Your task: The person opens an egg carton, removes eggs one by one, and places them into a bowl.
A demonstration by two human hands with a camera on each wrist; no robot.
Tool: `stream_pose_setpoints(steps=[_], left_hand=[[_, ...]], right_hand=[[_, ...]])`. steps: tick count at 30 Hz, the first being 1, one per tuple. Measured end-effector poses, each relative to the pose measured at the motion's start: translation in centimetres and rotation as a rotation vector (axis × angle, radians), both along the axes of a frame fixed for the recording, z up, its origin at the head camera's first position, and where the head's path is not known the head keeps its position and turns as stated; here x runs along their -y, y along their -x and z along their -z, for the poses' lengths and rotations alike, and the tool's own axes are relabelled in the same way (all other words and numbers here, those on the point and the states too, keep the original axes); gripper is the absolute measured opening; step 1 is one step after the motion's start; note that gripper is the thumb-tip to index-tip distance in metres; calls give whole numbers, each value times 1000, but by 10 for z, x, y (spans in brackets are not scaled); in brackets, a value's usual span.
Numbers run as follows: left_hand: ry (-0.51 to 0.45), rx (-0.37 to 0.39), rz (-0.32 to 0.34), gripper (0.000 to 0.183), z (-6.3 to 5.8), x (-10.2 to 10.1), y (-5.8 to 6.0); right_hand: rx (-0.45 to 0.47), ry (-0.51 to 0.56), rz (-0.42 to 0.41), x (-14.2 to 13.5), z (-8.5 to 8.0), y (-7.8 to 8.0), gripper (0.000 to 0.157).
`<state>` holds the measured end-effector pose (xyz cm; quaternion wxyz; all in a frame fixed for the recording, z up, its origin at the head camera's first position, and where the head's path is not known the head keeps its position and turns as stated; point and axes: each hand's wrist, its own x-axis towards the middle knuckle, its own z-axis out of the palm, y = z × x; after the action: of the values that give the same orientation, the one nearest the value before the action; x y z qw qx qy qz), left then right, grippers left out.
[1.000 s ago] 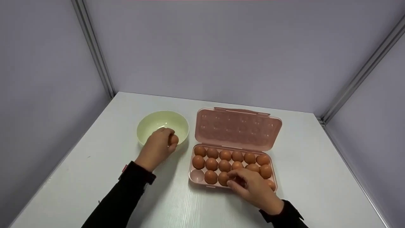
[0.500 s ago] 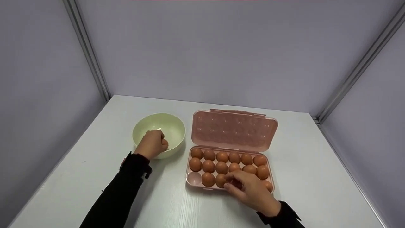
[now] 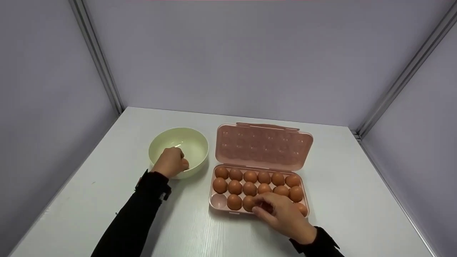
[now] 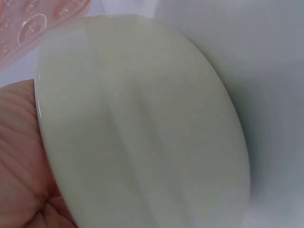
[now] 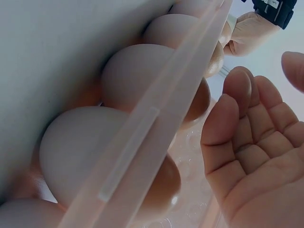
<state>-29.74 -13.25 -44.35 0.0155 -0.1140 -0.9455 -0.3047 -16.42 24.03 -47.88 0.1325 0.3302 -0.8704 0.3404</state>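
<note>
My left hand [image 3: 169, 162] reaches over the near rim of a light green bowl [image 3: 194, 146], fingers curled around a brown egg [image 3: 185, 164] that shows in part by the thumb. In the left wrist view, the outer wall of the bowl [image 4: 142, 118] covers the fingers, and only part of the palm [image 4: 21, 152] shows. My right hand [image 3: 284, 216] hovers above the front row of a pink egg box [image 3: 264, 146], which has its lid raised. Its fingers are loosely bent with nothing between them, as the right wrist view [image 5: 259, 142] confirms. Some eggs are hidden beneath it.
Brown eggs [image 3: 234, 202] fill several cups of the box, and the front left cup [image 3: 218, 201] holds none. The box stands right of the bowl on a white table [image 3: 192, 228]. Grey walls [image 3: 228, 57] enclose the table at the back and sides.
My left hand has lowered into the bowl with the egg, then stayed nearly still over the last half second. My right hand has kept its place above the box. The view shifted slightly.
</note>
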Motion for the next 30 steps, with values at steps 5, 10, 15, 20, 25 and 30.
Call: stream_pose_setpoints(steps=[5,10,15,20,25,30], left_hand=[[3,3,-12,43,0,2,-1],[23,16,-37,45,-2,3,-2],[46,30,-47,45,-4,4,-1],[65,-29,-96,20,-5,-1,-5],[48,-322,-66,27,-15,-21,-25],[3,-622,42,12,-15,-46,-55]], right_hand=[[6,9,-9,1,1,0,14],[28,18,-22,2,2,0,12],[26,23,-26,2,2,1,12],[29,46,-49,1,1,3,12],[25,47,-58,-1,-2,5,12],[-25,8,-50,2,-10,4,15]])
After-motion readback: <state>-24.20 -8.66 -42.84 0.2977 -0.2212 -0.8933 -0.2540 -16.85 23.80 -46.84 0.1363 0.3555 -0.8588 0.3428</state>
